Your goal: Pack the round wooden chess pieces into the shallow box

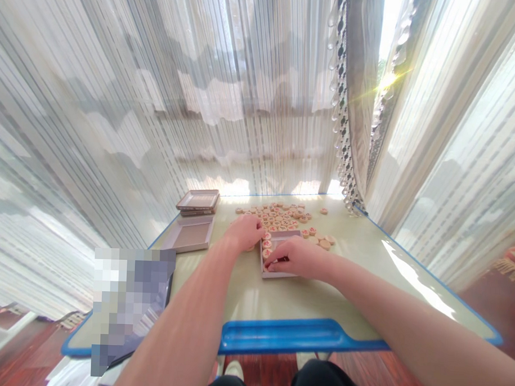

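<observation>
A shallow open box point(280, 275) lies on the table before me, with a column of round wooden Chinese chess pieces point(267, 244) along its left wall. Over the box is my right hand point(300, 256), thumb and fingers pinched at a piece in the near left corner; the fingers cover most of it. My left hand point(244, 233) is closed, fingers curled down by the box's far left corner. What it holds, if anything, is hidden. Beyond both hands spreads a loose group of pieces point(277, 214), several with red characters. A few plain-faced pieces point(324, 244) lie right of the box.
An empty shallow tray point(190, 234) and stacked trays point(198, 200) lie at the table's left. A dark, partly pixelated flat object point(152, 290) covers the near left. The table point(389, 287) has a blue rim with a molded groove point(282, 333). Striped curtains point(243, 130) hang behind.
</observation>
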{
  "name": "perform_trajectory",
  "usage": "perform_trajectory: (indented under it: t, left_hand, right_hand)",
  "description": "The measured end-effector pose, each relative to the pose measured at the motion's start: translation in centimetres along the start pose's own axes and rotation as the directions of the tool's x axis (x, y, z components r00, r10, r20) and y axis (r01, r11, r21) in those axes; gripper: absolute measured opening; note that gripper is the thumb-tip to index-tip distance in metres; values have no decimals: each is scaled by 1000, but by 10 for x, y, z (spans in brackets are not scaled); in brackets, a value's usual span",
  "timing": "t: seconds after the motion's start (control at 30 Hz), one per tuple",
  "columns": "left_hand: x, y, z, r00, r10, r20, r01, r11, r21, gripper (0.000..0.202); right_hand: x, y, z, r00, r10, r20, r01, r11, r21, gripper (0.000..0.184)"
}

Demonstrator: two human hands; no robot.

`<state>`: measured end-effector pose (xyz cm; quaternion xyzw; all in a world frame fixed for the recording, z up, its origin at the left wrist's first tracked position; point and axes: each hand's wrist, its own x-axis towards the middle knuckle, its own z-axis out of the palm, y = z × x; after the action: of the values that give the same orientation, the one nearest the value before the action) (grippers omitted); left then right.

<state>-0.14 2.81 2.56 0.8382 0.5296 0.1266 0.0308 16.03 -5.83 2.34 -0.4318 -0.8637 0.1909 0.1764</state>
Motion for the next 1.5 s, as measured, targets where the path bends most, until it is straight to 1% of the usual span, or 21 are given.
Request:
perform_trajectory:
  t: [0.17, 0.37, 0.47, 0.6, 0.8, 0.87, 0.9, 0.93, 0.97, 1.0, 1.07, 1.1, 1.13, 1.17, 1.2, 1.23, 1.27, 1.33, 1.37, 1.43, 1.5]
  left_hand:
    - [-1, 2, -2, 1000, -12, 6, 12, 1000, 4, 16]
    - [-1, 2, -3, 1000, -21, 10, 21, 1000, -22, 15]
    - [-1, 2, -3, 1000, -6, 16, 7, 1000, -30, 16]
    - [-1, 2, -3, 1000, -10, 24, 11, 999, -40, 16]
    - [-1, 1, -1, 1000, 18, 21, -18, 1000, -25, 18]
    - [-1, 1, -1, 999, 23, 31, -22, 999, -23, 18]
    - [-1, 1, -2, 999, 21, 34, -20, 1000, -24, 18]
    - [-1, 2, -3, 999, 14, 32, -13, 1000, -24, 18]
    - [-2, 3, -5, 1000, 1, 18, 0, 1000, -22, 18]
    - [-2, 3, -8, 1000, -19, -8, 19, 1000, -22, 19]
    - [-4, 4, -13, 994, -74, -85, 72, 997, -30, 20]
    - [-4, 4, -14, 987, -102, -123, 98, 994, -39, 21]
    - [-4, 3, -15, 981, -121, -150, 115, 992, -51, 22]
    - [-4, 3, -15, 978, -128, -166, 119, 991, -61, 23]
    - [-4, 2, -14, 978, -118, -171, 109, 992, -65, 24]
    - [-3, 1, -13, 982, -93, -165, 84, 994, -64, 24]
    - [-3, 0, -10, 987, -61, -149, 53, 997, -60, 25]
    - [-1, -2, -5, 995, -9, -99, 4, 999, -54, 28]
    - [0, -3, -3, 997, 2, -73, -6, 998, -55, 29]
    - [1, -3, -1, 999, 5, -46, -7, 998, -61, 32]
    - [1, -2, -1, 997, 13, -73, -18, 997, -74, 33]
  right_hand:
    - [2, -1, 0, 1000, 8, 10, -8, 1000, 9, 18]
    - [1, 3, 0, 1000, -13, 24, 11, 998, 66, 19]
    - [-1, 5, -3, 999, -39, -12, 40, 995, 87, 19]
    - [-3, 5, -5, 997, -40, -58, 45, 995, 84, 19]
    - [-2, 4, -2, 996, -83, -25, 85, 993, 84, 20]
    - [-2, 5, -3, 995, -68, -68, 74, 993, 94, 21]
    - [-2, 7, -4, 993, -40, -115, 51, 994, 94, 21]
    - [-2, 9, -6, 983, -1, -185, 18, 996, 92, 22]
    - [-1, 12, -9, 960, 44, -276, -20, 996, 90, 22]
    - [0, 16, -12, 921, 86, -379, -56, 994, 90, 23]
    - [1, 25, -19, 810, 157, -566, -118, 987, 105, 25]
    - [2, 30, -23, 754, 191, -628, -152, 982, 116, 26]
    - [3, 36, -26, 709, 226, -668, -191, 973, 126, 28]
    - [4, 42, -29, 682, 257, -685, -236, 964, 126, 29]
    - [4, 47, -30, 670, 282, -687, -283, 952, 115, 29]
    - [5, 53, -31, 671, 302, -677, -329, 940, 93, 29]
    - [6, 58, -31, 689, 316, -652, -366, 928, 63, 28]
    - [7, 67, -29, 746, 325, -582, -398, 917, 2, 27]
    - [8, 71, -27, 777, 317, -544, -391, 920, -21, 27]
    - [9, 76, -23, 821, 291, -490, -356, 933, -43, 29]
    - [10, 81, -21, 837, 278, -472, -341, 939, -51, 31]
